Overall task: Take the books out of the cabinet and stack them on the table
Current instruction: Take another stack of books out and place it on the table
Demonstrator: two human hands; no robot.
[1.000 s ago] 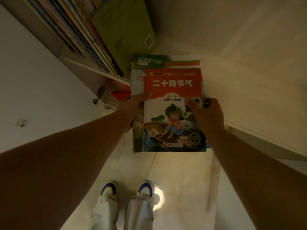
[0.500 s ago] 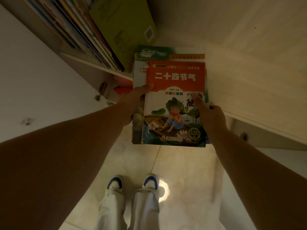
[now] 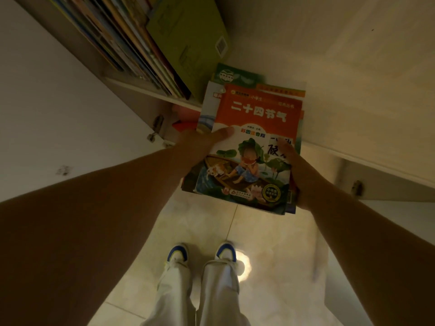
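At ten o'clock, a row of thin, glossy upright books is seen leaning in the cabinet, a matte green cover outermost. The left hand is wrapped round the left edge of the held stack of books, thumb laid flat on the top cover. The stack is held level between both hands, just out from the shelf edge at twelve o'clock, its long axis running away from the body. The right hand is clamped on the right edge, nearer the lower corner. The covers are slick, flat and rectangular, slightly fanned. No table is in view, so the carry is judged to need a turn away.
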